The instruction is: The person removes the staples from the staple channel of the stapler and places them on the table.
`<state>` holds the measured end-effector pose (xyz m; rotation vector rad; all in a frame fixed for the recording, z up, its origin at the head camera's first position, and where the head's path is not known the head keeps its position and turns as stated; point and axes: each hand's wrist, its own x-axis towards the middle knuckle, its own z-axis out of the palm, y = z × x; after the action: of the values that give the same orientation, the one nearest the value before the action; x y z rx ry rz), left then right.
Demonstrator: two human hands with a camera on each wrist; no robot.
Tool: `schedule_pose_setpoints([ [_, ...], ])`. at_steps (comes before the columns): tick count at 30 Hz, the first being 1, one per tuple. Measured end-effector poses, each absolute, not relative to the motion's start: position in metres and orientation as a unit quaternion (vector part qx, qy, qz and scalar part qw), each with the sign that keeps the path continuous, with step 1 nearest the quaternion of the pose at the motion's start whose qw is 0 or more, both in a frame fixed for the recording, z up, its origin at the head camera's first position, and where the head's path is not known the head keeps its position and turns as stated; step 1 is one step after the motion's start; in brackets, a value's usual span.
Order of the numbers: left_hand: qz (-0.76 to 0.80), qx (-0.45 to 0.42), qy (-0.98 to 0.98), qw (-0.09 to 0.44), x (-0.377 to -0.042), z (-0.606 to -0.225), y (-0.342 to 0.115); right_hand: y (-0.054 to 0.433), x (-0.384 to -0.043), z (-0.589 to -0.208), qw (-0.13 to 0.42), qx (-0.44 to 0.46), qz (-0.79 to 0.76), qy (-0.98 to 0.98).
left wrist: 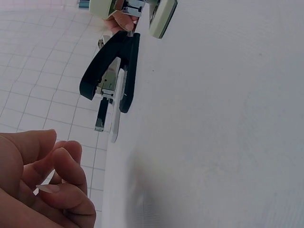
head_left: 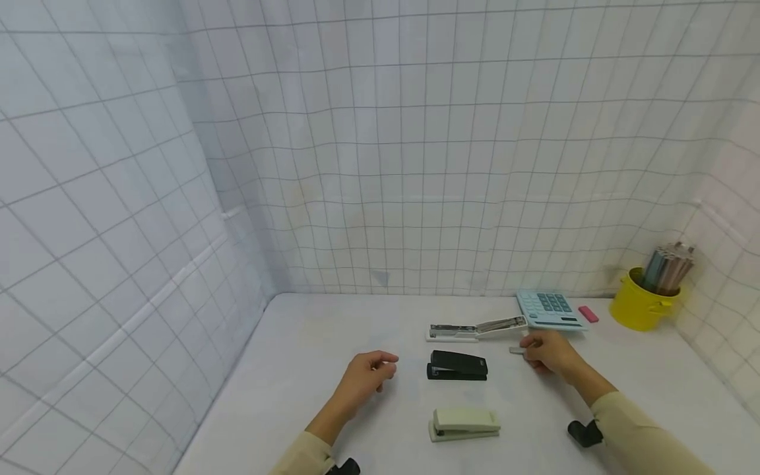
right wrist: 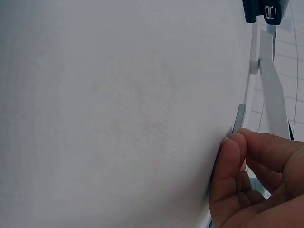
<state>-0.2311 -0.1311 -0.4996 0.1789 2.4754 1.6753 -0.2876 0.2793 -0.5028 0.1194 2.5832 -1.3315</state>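
Between thumb and fingertips my right hand (head_left: 547, 352) pinches a strip of staples (right wrist: 239, 117), a short grey bar low over the white table. Just behind it lies a white stapler (head_left: 475, 329), swung open with its top folded back to the right and its metal tray showing. Left of the right hand sits a black stapler (head_left: 457, 365), closed. Nearer the front is a pale green stapler (head_left: 465, 423), also closed. My left hand (head_left: 368, 379) hovers over the table left of the black stapler, fingers loosely curled around nothing.
Behind the right hand lies a light blue calculator (head_left: 549, 310), with a pink eraser (head_left: 588, 314) beside it. A yellow bucket (head_left: 638, 307) holding several pencils (head_left: 669, 267) stands at the back right corner. Grid-patterned white walls (head_left: 415, 165) enclose the table's back and sides.
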Motion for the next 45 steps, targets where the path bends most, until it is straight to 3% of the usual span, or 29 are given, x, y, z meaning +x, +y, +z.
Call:
schedule_pose_setpoints([
  [13, 0.534, 0.080, 0.835, 0.104, -0.236, -0.508, -0.120, 0.273, -0.277, -0.481, 0.075, 0.024, -0.472, 0.878],
  [25, 0.476, 0.106, 0.863, 0.130, -0.250, -0.515, -0.082, 0.206, -0.269, -0.454, 0.087, -0.046, -0.508, 0.856],
  [45, 0.442, 0.077, 0.890, 0.083, -0.267, -0.516, -0.058, 0.141, -0.280, -0.460, 0.061, -0.148, -0.390, 0.907],
])
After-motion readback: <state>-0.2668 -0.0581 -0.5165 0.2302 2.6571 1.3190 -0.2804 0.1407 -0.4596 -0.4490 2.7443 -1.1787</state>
